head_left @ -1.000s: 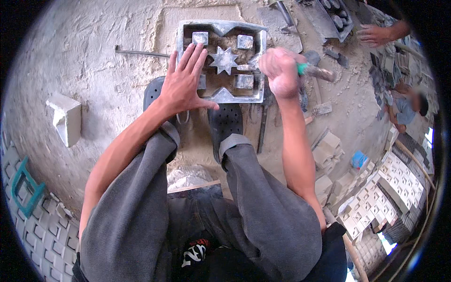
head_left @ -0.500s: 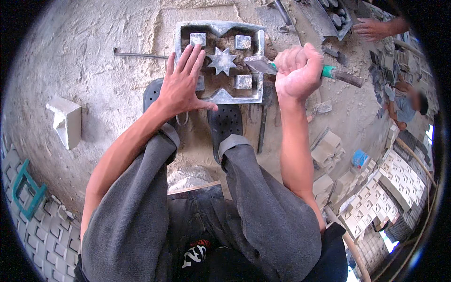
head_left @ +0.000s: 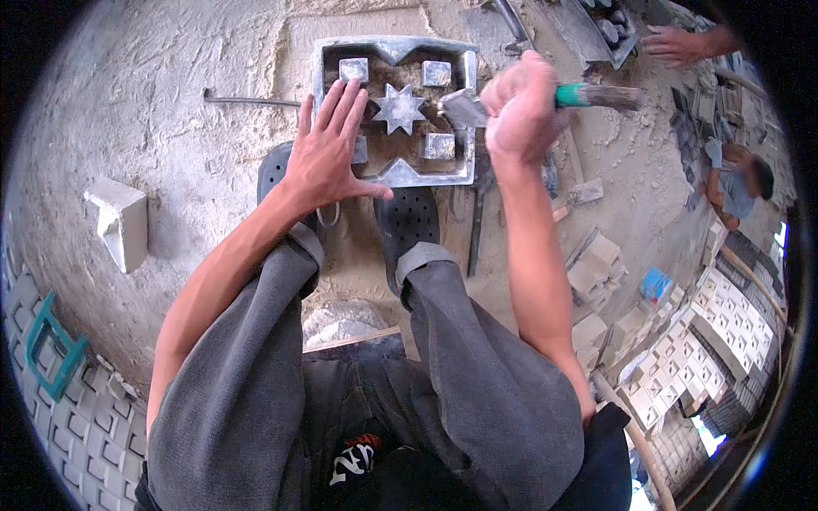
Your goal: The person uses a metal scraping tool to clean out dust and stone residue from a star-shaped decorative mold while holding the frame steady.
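A grey metal mould (head_left: pixel 470 72) lies on the dusty ground in front of my feet. Inside it stand an eight-pointed star (head_left: pixel 399 109) and square blocks (head_left: pixel 437 74) at the corners, with sandy material between them. My left hand (head_left: pixel 326 149) rests flat, fingers stretched, over the mould's left side and partly hides the blocks there. In my right fist (head_left: pixel 521 111), slightly blurred, is a scraper (head_left: pixel 463 109) with a flat metal blade and a green-banded handle. Its blade is over the mould's right rim; whether it touches cannot be seen.
A thin metal rod (head_left: pixel 247 100) lies left of the mould. Further left sits a chipped pale block (head_left: pixel 119 223). Another person's hand (head_left: pixel 677 45) is near a second mould (head_left: pixel 618 38) at upper right. Patterned cast blocks (head_left: pixel 682 375) and a blue bucket (head_left: pixel 653 284) are at right.
My right hand has moved slightly left and up, and the scraper's handle end has risen. The mould has shifted slightly left. My left hand remains almost where it was.
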A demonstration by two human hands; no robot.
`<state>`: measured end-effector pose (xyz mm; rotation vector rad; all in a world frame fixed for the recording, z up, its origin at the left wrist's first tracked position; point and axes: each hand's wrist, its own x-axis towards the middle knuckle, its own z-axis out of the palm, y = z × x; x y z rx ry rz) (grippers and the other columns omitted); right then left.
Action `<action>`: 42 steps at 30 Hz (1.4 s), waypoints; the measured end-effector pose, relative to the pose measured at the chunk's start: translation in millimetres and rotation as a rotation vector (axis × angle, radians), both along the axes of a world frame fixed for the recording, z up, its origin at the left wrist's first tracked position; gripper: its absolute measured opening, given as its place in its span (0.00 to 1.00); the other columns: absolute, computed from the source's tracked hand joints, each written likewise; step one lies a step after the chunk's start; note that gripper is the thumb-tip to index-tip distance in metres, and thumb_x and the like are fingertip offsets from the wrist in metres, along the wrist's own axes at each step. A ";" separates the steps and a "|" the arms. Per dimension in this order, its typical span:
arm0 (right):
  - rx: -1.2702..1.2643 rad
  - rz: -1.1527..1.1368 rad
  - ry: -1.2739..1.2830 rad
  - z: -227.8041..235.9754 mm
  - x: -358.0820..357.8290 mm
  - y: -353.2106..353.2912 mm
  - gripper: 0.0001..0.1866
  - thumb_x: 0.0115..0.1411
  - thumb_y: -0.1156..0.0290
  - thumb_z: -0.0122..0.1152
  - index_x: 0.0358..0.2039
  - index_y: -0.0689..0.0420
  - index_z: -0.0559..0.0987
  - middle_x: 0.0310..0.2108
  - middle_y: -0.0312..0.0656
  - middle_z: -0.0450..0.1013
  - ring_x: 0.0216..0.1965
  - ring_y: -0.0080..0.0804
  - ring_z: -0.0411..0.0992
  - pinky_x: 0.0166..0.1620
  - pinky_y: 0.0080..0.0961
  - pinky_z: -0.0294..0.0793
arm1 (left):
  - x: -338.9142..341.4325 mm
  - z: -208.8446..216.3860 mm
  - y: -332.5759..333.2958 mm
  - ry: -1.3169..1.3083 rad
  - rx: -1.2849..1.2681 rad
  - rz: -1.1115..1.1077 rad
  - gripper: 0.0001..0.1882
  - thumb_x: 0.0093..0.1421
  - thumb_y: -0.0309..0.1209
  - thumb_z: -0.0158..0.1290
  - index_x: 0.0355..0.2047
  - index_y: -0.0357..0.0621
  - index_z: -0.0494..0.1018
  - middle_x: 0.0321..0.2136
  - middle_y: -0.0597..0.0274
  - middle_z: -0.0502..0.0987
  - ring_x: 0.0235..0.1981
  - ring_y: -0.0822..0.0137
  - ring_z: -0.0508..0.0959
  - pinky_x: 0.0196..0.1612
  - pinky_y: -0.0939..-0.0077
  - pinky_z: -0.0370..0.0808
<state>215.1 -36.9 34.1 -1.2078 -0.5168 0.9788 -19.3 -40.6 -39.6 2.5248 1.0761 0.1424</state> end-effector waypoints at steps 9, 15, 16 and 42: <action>-0.089 -0.045 -0.262 -44.1 -20.9 2.6 0.21 0.60 0.68 0.53 0.11 0.48 0.60 0.10 0.27 0.56 0.10 0.18 0.52 0.15 0.22 0.50 | -1.0 -1.0 0.7 0.007 -0.002 0.006 0.76 0.29 0.79 0.54 0.67 0.32 0.46 0.69 0.49 0.46 0.71 0.53 0.42 0.68 0.43 0.38; -0.020 -0.033 -0.212 -29.9 -22.6 -12.6 0.21 0.61 0.69 0.50 0.12 0.49 0.59 0.10 0.27 0.54 0.10 0.17 0.48 0.16 0.20 0.48 | -0.3 -1.5 -1.3 0.008 0.012 0.000 0.74 0.32 0.78 0.54 0.67 0.33 0.47 0.69 0.48 0.46 0.71 0.53 0.43 0.68 0.42 0.37; -0.023 -0.016 -0.284 -61.2 -18.8 -18.4 0.20 0.61 0.70 0.50 0.12 0.49 0.59 0.10 0.27 0.53 0.10 0.17 0.48 0.16 0.20 0.48 | 6.8 1.6 -0.8 -0.011 0.026 -0.003 0.73 0.34 0.78 0.53 0.67 0.32 0.48 0.69 0.48 0.47 0.71 0.53 0.43 0.68 0.43 0.37; -0.002 0.100 -0.126 -21.3 -11.3 -17.8 0.22 0.62 0.67 0.48 0.12 0.51 0.56 0.11 0.28 0.50 0.12 0.18 0.47 0.17 0.23 0.47 | 14.5 -8.1 -6.6 -0.065 0.057 -0.071 0.57 0.50 0.71 0.48 0.65 0.35 0.53 0.67 0.48 0.51 0.70 0.54 0.49 0.70 0.54 0.40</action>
